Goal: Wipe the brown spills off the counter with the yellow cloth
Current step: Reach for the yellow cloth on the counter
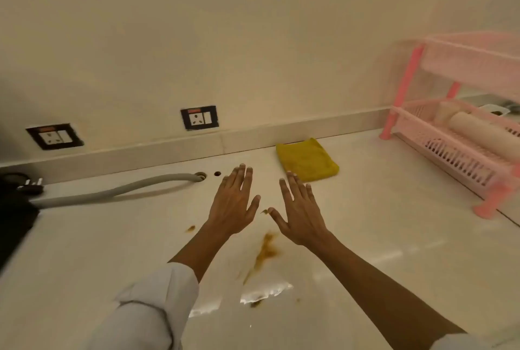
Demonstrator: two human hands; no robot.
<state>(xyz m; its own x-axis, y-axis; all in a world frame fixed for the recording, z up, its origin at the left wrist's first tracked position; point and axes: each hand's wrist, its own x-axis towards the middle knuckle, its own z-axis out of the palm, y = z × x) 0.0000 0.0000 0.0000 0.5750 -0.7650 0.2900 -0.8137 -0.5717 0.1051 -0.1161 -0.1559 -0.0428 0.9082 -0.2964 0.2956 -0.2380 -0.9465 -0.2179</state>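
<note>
A folded yellow cloth (307,159) lies on the pale counter (380,209) against the back upstand. My right hand (299,210) hovers flat and open just in front of the cloth, fingertips near its front edge. Beside it, my left hand (233,203) is open too, fingers spread. A long brown spill (266,249) streaks the counter between my forearms. A small brown spot (191,228) sits left of my left wrist, and another bit (264,211) shows between my thumbs. Neither hand holds anything.
A pink two-tier dish rack (461,136) stands at the right. A grey hose (112,190) runs from a hole in the counter to a dark appliance (14,209) at the left edge. Two wall sockets (199,118) sit above the upstand.
</note>
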